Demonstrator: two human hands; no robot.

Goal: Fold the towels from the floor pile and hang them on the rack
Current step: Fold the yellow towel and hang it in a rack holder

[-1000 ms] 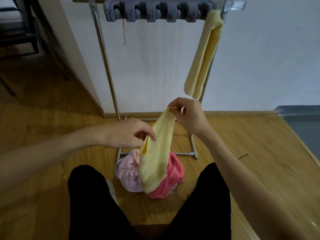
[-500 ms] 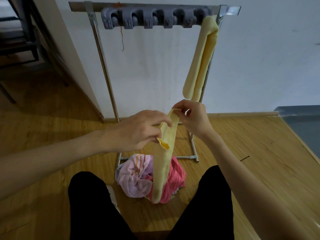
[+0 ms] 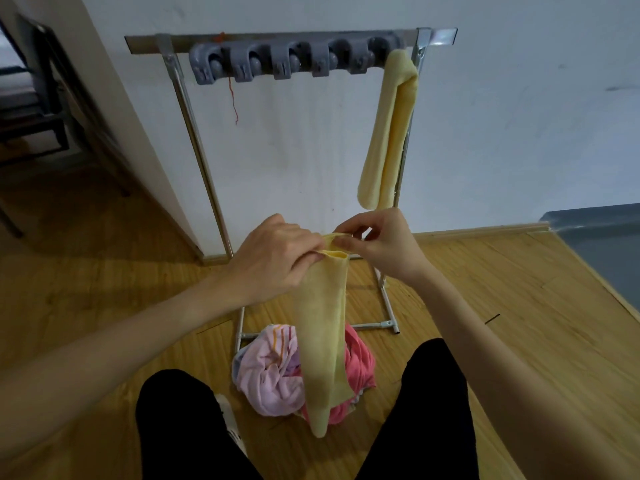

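Both hands met at the top of a yellow towel point(image 3: 323, 327) held up in front of the rack point(image 3: 204, 161). The left hand point(image 3: 273, 258) had its fingers curled round the towel's upper edge from the left, and the right hand point(image 3: 377, 244) pinched the same edge from the right between thumb and forefinger, the two hands nearly touching. The towel was folded lengthwise into a narrow strip, its open fold showing at the top, and it hung straight down from the hands so that its lower end passed in front of the floor pile point(image 3: 277, 372).

That pile lay on the wooden floor point(image 3: 485, 289) between the person's knees, which were in black trousers point(image 3: 433, 410), and just inside the rack's metal base. It held a pale pink towel with orange stripes point(image 3: 273, 368) on the left and a deeper pink-red towel point(image 3: 358, 358) on the right; something bluish showed at the left rim, perhaps another cloth, though it was too little to tell.

The rack stood against the white wall point(image 3: 519, 116). Its top bar carried a row of grey clip holders point(image 3: 284, 62), and a second yellow towel point(image 3: 388, 133), already folded, hung over the bar's right end beside the right upright. A thin red thread point(image 3: 233, 102) dangled below the clips on the left
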